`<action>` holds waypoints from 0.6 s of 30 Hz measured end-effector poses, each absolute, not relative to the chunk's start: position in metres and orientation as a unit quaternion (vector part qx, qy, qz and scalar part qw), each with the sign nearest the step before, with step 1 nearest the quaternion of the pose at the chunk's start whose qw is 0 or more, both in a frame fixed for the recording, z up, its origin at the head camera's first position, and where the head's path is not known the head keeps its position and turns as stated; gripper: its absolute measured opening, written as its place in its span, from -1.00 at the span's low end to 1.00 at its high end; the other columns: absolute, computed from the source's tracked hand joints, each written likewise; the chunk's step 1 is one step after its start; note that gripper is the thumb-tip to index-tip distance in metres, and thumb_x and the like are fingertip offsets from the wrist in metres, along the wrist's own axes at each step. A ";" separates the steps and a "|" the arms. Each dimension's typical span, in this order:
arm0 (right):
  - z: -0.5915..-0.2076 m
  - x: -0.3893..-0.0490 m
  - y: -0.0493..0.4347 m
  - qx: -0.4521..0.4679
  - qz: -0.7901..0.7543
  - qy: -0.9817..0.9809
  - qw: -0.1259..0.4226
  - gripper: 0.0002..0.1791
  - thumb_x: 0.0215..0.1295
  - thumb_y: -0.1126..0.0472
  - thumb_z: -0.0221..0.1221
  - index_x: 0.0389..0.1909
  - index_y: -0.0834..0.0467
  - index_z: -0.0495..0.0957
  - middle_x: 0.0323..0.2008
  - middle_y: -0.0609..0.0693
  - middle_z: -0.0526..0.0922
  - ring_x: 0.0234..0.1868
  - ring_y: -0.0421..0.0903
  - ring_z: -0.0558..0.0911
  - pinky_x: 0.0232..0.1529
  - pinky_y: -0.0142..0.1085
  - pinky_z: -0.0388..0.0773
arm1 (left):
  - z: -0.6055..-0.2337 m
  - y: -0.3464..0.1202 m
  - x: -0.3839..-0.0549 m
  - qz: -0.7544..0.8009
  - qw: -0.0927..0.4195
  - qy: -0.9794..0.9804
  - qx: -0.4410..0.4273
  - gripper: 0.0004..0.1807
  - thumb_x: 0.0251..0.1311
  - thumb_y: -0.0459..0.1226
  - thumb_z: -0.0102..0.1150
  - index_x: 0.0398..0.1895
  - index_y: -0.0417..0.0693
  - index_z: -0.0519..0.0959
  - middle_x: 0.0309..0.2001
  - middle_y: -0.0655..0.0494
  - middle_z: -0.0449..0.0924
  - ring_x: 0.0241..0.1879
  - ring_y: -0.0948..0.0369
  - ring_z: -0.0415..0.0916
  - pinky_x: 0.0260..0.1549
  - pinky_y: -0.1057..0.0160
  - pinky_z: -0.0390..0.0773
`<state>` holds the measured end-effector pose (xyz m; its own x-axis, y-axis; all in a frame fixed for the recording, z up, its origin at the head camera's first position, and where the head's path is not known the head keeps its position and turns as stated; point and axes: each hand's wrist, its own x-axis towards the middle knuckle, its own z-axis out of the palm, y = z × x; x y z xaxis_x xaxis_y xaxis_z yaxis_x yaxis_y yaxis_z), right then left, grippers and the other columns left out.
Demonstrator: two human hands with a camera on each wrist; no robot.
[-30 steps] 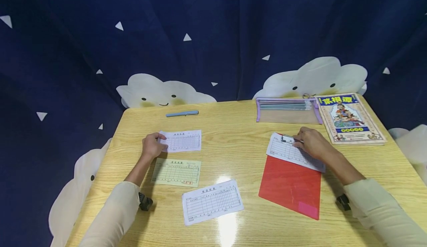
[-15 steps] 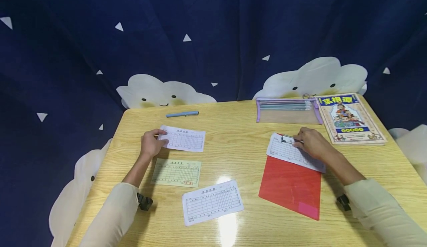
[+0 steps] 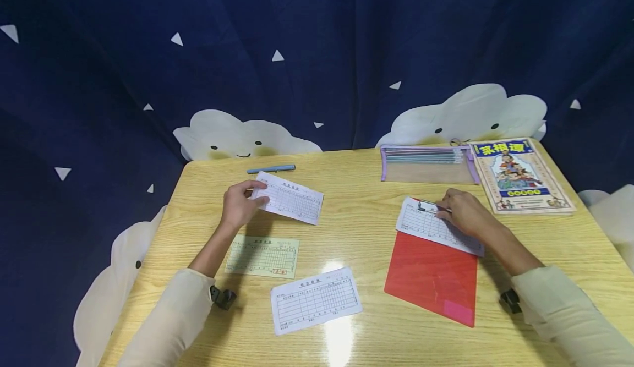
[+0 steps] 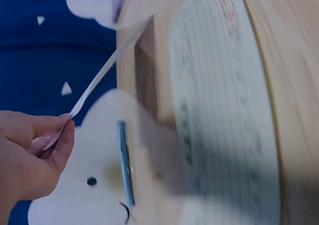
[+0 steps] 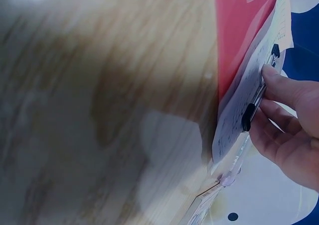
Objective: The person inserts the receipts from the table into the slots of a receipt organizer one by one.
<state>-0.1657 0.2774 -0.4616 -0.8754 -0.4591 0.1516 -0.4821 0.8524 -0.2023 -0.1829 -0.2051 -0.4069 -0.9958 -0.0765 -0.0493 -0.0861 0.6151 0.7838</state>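
Note:
My left hand [image 3: 242, 204] pinches the left end of a white receipt slip [image 3: 292, 197] between thumb and fingers. The slip is raised off the table, and the left wrist view shows it nearly edge-on [image 4: 97, 80]. On the right, my right hand [image 3: 465, 213] grips the metal clip [image 3: 427, 207] at the top of a red clipboard [image 3: 431, 273]. Another white receipt slip [image 3: 421, 225] lies across the clipboard's upper part under that clip. In the right wrist view, the thumb presses on the clip's wire lever [image 5: 261, 93] between two black end pieces.
A yellow receipt slip [image 3: 264, 259] lies below my left hand, and a white one [image 3: 317, 301] nearer the front. Toward the back edge are a blue pen [image 3: 271, 169], a purple-edged pencil pouch [image 3: 426, 173] and a comic-style book [image 3: 520, 180]. A dark curtain [image 3: 317, 53] hangs behind.
My left hand has lifted the white receipt slip off the table and carried it right and toward the back, tilting it. The right hand stays on the clip.

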 end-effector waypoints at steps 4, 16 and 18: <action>-0.461 -0.166 0.277 0.242 0.115 -0.962 0.049 -0.75 0.03 0.27 0.33 -0.30 0.36 0.68 -0.49 0.10 0.54 -0.44 0.03 0.55 -0.34 -0.07 0.50 | -0.404 -0.185 -0.184 0.462 0.010 0.886 -0.029 -0.68 0.05 -0.43 0.31 -0.08 -0.17 0.63 0.07 -0.11 0.57 -0.06 0.02 0.59 -0.46 0.44 0.51; -0.463 -0.167 0.277 0.242 0.117 -0.962 0.049 -0.77 0.03 0.26 0.33 -0.32 0.34 0.68 -0.50 0.10 0.55 -0.44 0.02 0.55 -0.34 -0.07 0.51 | -0.398 -0.108 -0.185 0.534 0.039 0.844 0.027 -0.70 -0.02 -0.49 0.34 -0.16 -0.16 0.66 -0.05 -0.06 0.62 -0.26 0.18 0.59 -0.58 0.45 0.45; -0.463 -0.167 0.277 0.242 0.118 -0.962 0.049 -0.77 0.02 0.27 0.34 -0.32 0.34 0.69 -0.50 0.10 0.55 -0.44 0.02 0.56 -0.34 -0.07 0.51 | -0.398 -0.095 -0.184 0.541 0.049 0.839 0.040 -0.69 -0.03 -0.50 0.34 -0.15 -0.17 0.66 -0.07 -0.08 0.63 -0.30 0.20 0.59 -0.58 0.44 0.45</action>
